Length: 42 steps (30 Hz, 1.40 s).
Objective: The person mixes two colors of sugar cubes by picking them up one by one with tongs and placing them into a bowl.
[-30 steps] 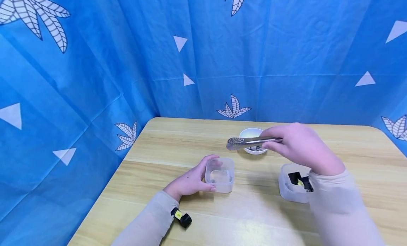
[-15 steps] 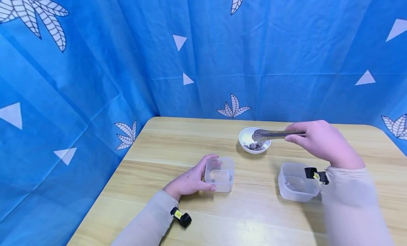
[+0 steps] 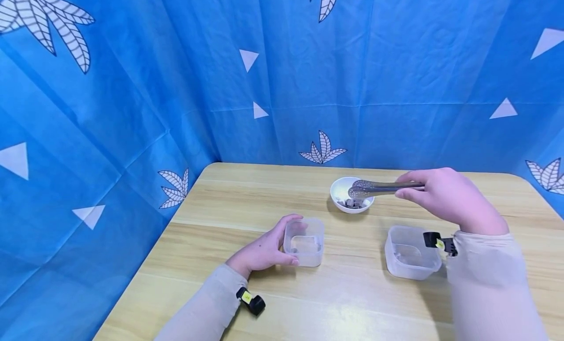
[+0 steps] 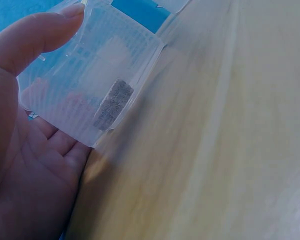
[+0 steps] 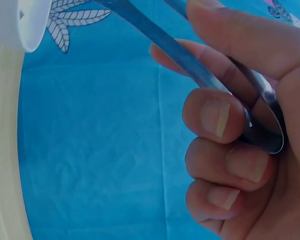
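Note:
My left hand [image 3: 264, 248] grips a clear plastic container [image 3: 313, 258] on the table, thumb at the near side and fingers round the far side. In the left wrist view a grey, speckled chunk [image 4: 114, 104] shows through the container's wall. My right hand [image 3: 449, 196] holds metal tongs [image 3: 387, 186], with perforated tips over the white bowl [image 3: 340, 185]. Several small grey chunks [image 3: 352, 204] lie in that bowl. Fingers curl round the tongs' handle end [image 5: 260, 135] in the right wrist view, where the tips are out of frame.
A second clear plastic container [image 3: 407, 271] stands below my right wrist, partly overlapped by the black wrist camera [image 3: 432, 239]. The wood-grain table [image 3: 246, 184] ends at a blue patterned curtain [image 3: 282, 76] at the back and left.
My right hand has moved right, bringing the tongs' tips from left of the bowl to over it. In the last half second the tongs have spread slightly. My left hand stays put.

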Each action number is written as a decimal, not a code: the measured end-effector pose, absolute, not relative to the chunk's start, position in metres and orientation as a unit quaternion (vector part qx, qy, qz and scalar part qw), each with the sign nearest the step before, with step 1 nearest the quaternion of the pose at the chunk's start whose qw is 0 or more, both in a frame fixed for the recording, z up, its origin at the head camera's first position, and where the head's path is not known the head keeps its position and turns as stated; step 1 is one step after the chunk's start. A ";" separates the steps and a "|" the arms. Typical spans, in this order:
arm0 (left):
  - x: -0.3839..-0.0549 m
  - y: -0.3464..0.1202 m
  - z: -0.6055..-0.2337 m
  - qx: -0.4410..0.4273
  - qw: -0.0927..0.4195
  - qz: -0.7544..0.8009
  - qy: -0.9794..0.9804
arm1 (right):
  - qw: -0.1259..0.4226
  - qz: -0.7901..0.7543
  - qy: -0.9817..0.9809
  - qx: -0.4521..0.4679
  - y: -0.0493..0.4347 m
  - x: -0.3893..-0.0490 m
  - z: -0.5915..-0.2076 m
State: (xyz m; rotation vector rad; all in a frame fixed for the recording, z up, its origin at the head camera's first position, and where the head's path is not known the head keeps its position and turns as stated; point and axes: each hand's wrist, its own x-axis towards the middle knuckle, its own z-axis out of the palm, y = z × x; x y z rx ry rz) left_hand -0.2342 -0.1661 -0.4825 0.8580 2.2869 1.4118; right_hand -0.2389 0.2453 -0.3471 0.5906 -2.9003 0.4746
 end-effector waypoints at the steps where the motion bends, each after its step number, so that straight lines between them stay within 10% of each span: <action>1: -0.234 -0.166 -0.482 0.300 0.159 0.494 0.800 | 0.075 0.161 -0.963 0.203 0.244 -0.238 -0.346; 26: -0.235 -0.171 -0.486 0.304 0.170 0.506 0.789 | 0.101 0.132 -0.884 0.436 0.141 -0.224 -0.364; 42: -0.238 -0.168 -0.489 0.325 0.155 0.493 0.792 | 0.101 0.080 -0.907 0.401 0.108 -0.221 -0.381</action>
